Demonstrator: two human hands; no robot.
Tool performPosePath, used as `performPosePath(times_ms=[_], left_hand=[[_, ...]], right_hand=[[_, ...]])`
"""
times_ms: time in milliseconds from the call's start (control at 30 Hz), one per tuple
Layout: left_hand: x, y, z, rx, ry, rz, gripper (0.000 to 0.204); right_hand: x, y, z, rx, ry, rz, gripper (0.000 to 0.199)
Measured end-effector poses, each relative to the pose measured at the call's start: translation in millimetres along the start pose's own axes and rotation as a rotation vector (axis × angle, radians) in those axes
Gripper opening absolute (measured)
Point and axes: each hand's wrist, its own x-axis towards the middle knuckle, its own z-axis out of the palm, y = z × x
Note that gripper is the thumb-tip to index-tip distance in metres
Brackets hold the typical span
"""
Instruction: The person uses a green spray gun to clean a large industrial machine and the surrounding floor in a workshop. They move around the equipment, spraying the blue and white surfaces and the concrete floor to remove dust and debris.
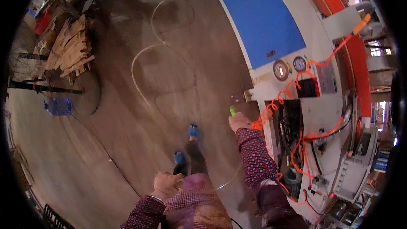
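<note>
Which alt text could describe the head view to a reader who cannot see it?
A person's right hand holds a small green-tipped object, apparently joined to a coiled orange hose, beside a white machine with a blue panel and two round gauges. The left hand holds a thin pale tube, and the feet wear blue slippers.

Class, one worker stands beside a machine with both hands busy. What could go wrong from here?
1. Tripping: the pale hose loops over the floor ahead of the blue shoes, so a step forward might catch it.
2. Snagging: the orange coil runs from near the right hand past the machine's open bay, where it might hook an edge or the tubes inside.
</note>
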Motion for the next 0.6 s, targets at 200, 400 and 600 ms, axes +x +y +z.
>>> performPosePath(times_ms=[200,400,600], left_hand=[[83,9,-44,-0.015,0.262,-0.017,0.019],[148,14,-81,-0.175,0.356,0.137,0.018],[151,-20,-150,-0.19,0.549,0.167,0.03]], right_hand=[[100,-5,-75,0.068,-0.014,-0.006,0.05],[155,-9,-105,-0.173,-0.014,-0.024,0.053],[137,-97,-157,-0.083,-0.081,-0.138,0.047]])
